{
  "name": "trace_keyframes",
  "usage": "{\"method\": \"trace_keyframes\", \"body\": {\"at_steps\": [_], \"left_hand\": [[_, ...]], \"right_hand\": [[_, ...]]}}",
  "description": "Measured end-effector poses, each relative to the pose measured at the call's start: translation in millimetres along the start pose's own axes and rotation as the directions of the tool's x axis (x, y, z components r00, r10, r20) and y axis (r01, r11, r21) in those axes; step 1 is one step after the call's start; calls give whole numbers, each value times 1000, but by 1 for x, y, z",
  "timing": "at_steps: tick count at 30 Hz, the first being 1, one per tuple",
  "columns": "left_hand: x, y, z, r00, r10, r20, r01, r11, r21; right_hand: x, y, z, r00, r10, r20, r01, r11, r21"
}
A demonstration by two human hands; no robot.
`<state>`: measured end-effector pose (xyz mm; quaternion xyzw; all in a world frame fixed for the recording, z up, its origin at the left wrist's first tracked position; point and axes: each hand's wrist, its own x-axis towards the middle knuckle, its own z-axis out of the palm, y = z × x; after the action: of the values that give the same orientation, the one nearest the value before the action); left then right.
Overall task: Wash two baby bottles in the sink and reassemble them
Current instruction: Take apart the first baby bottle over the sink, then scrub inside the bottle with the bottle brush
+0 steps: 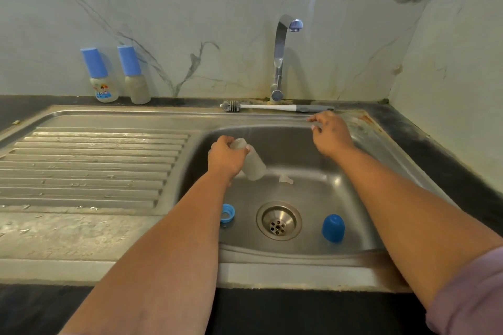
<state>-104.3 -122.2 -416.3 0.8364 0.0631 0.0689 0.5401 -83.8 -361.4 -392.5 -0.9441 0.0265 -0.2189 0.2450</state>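
Left hand [227, 159] is gripping a clear bottle body [251, 162], fingers curled round its upper part, and is holding it tilted over the basin of the steel sink [362, 220], its far end pointing down and to the right of the hand. Right hand [329, 133] is hovering over the sink's back rim with fingers loosely spread and holding nothing; its fingertips are just short of the bottle brush [275, 107], which is lying flat on the rim beyond it, bristles to the left. Behind the brush, the tap [280, 60] is rising with its spout arching toward the basin.

Below the left hand, on the basin floor, a blue screw ring [227, 213] is lying near the left wall. A clear teat [285, 179] is lying just right of the bottle's lower end. Nearer the person, between the two forearms, sits the drain [279, 221], and right of it a blue cap [333, 228] is standing dome up.

Far to the left of both hands, on the counter [16, 109] against the marble wall, two capped bottles [102, 76] are standing side by side.
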Motion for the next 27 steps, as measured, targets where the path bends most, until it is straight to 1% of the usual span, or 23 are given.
{"method": "trace_keyframes", "body": {"at_steps": [2, 4, 7, 9, 11, 13, 15, 18, 21, 23, 25, 27], "left_hand": [[5, 2, -2, 997, 7, -77, -15, 996, -93], [12, 3, -4, 991, 8, -132, -30, 986, -163], [16, 5, -6, 983, 39, -178, -78, 973, -216], [15, 6, -5, 981, 64, -181, -102, 973, -207], [16, 3, -3, 982, 75, -175, -108, 976, -190], [17, 1, -3, 983, 74, -169, -102, 981, -164], [19, 0, -1, 984, 68, -163, -92, 985, -148], [20, -3, 1, 986, 64, -154, -85, 987, -136], [21, -3, 0, 986, 49, -162, -69, 990, -123], [17, -1, -2, 985, 20, -171, -44, 989, -138], [10, 3, -4, 984, 1, -178, -32, 984, -173], [0, 10, -7, 983, -16, -181, -24, 975, -220]], "right_hand": [[25, -5, 3, 996, -83, 14, 84, 992, -90], [49, -7, 7, 989, -116, 89, 131, 972, -193], [76, -7, 14, 971, -85, 224, 170, 903, -395], [83, -8, 20, 962, -40, 271, 167, 870, -464], [82, -10, 24, 971, -29, 236, 150, 845, -513], [80, -12, 25, 983, -48, 176, 144, 797, -587], [79, -11, 25, 986, -64, 154, 150, 747, -648], [76, -8, 26, 985, -126, 121, 175, 750, -637], [66, -5, 21, 966, -232, 117, 256, 775, -578], [54, -5, 13, 949, -280, 143, 311, 782, -539], [33, -8, -1, 943, -281, 177, 331, 818, -470], [3, -11, -16, 950, -222, 218, 287, 897, -336]]}}
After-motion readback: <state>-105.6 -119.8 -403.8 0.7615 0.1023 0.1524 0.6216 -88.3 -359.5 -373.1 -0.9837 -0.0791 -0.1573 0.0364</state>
